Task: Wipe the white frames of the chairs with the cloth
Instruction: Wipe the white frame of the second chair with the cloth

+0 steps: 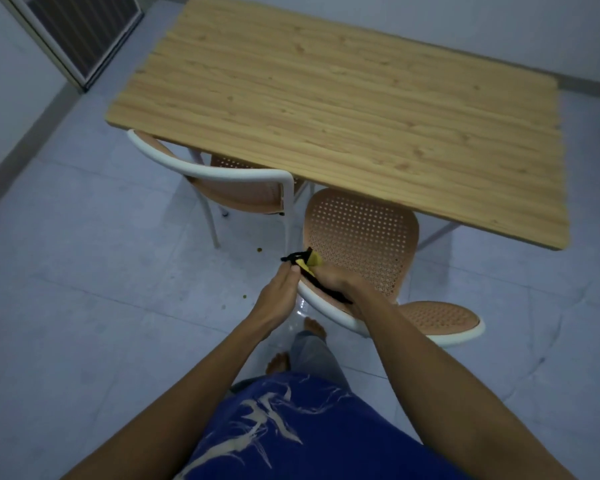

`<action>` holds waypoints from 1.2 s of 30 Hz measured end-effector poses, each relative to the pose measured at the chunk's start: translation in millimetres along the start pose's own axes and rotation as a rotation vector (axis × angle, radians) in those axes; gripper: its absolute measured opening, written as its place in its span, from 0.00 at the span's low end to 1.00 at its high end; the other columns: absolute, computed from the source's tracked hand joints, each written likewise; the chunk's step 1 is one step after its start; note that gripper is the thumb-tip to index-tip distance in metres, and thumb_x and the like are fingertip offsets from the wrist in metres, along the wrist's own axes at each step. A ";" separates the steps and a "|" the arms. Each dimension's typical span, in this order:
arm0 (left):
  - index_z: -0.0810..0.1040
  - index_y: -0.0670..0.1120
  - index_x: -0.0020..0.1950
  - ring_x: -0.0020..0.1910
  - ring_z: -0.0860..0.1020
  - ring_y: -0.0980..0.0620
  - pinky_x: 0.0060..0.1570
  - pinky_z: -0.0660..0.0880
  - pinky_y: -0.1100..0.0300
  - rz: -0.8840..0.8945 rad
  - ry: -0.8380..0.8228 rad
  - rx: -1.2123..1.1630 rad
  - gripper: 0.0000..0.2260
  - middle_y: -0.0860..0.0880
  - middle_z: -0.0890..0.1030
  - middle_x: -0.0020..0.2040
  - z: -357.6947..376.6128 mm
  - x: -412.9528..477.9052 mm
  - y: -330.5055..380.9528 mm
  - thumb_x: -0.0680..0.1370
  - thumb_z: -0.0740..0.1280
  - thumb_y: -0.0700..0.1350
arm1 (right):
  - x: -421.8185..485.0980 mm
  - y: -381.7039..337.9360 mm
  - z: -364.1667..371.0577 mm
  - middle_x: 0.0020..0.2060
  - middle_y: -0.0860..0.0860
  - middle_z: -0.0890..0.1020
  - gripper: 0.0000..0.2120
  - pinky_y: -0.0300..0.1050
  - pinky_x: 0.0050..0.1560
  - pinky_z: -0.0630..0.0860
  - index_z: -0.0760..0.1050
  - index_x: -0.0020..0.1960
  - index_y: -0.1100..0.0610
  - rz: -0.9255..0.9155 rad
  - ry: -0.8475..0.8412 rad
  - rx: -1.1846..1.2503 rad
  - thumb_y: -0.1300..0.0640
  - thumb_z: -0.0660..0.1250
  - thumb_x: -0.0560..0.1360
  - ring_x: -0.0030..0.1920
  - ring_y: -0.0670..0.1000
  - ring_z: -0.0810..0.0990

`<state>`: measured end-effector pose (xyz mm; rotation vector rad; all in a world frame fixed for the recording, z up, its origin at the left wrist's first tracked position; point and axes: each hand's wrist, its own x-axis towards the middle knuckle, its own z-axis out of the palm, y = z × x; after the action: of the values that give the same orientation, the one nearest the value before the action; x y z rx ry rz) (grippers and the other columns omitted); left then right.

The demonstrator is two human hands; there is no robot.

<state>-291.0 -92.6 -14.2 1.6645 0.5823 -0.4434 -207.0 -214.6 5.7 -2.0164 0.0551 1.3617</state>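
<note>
View from above, looking down at a person's two bare arms reaching to a chair (pixel 361 233) pulled partly out from a wooden table (pixel 326 98). The chair has a peach, perforated seat and a curved white frame (pixel 326 311). A black and yellow cloth (pixel 307 259) lies bunched on the left end of that frame, directly under the hands.

The right hand (pixel 335 280) curls over the cloth and presses it onto the frame. The left hand (pixel 276 296) reaches in from the side with fairly straight fingers, and its fingertips (pixel 288 268) meet the cloth's loose black end. I cannot tell whether they pinch it or only touch it.

The step in hand looks like wiping along this curved frame, and it seems to be at the start of the stroke, as most of the frame lies to the right. To do it well, the cloth should wrap around the frame, not just ride on top, so the underside gets cleaned too. The left hand can keep the loose end tucked while the right hand slides along the curve with steady pressure. The chair is light and may shift — holding it steady would help.

A second chair (pixel 222 174) with the same white frame stands to the left, pushed under the table and not touched by either hand.
</note>
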 end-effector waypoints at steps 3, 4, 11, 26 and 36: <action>0.65 0.52 0.73 0.62 0.65 0.60 0.57 0.58 0.72 0.065 0.021 0.099 0.19 0.58 0.67 0.63 4.1 -11.9 12.3 0.84 0.50 0.53 | -3.5 17.7 -11.2 0.50 0.57 0.79 0.31 0.54 0.56 0.74 0.73 0.56 0.59 0.141 0.016 -0.125 0.36 0.42 0.82 0.50 0.55 0.77; 0.70 0.56 0.66 0.58 0.67 0.60 0.51 0.61 0.76 0.088 0.016 0.127 0.14 0.60 0.68 0.59 7.6 -15.6 16.0 0.84 0.51 0.52 | -12.4 24.9 -13.7 0.55 0.57 0.79 0.32 0.54 0.61 0.72 0.73 0.59 0.58 0.132 0.027 -0.184 0.36 0.42 0.82 0.53 0.56 0.76; 0.69 0.42 0.66 0.69 0.66 0.44 0.71 0.60 0.46 0.347 0.049 0.439 0.20 0.41 0.72 0.67 35.7 -10.9 14.5 0.83 0.48 0.53 | -59.5 49.2 0.4 0.63 0.58 0.79 0.20 0.53 0.60 0.73 0.71 0.67 0.57 -0.234 0.202 -0.404 0.47 0.52 0.83 0.59 0.59 0.78; 0.60 0.56 0.32 0.39 0.74 0.47 0.47 0.68 0.50 0.470 0.235 0.520 0.20 0.56 0.69 0.32 47.7 -7.3 16.9 0.82 0.42 0.56 | -81.4 102.3 29.4 0.52 0.59 0.82 0.14 0.52 0.49 0.68 0.69 0.58 0.60 -0.105 0.835 -0.622 0.50 0.55 0.83 0.49 0.61 0.80; 0.60 0.55 0.32 0.45 0.73 0.42 0.59 0.66 0.39 0.405 0.183 0.502 0.21 0.53 0.68 0.35 46.1 -12.4 17.2 0.83 0.42 0.56 | -49.5 72.8 -6.8 0.57 0.59 0.82 0.18 0.52 0.54 0.75 0.77 0.59 0.60 0.078 0.436 -0.359 0.51 0.56 0.78 0.51 0.58 0.78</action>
<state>-289.0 -141.6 -1.2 2.2605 0.2577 -0.1426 -252.7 -290.0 10.6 -2.6119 0.0902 1.0045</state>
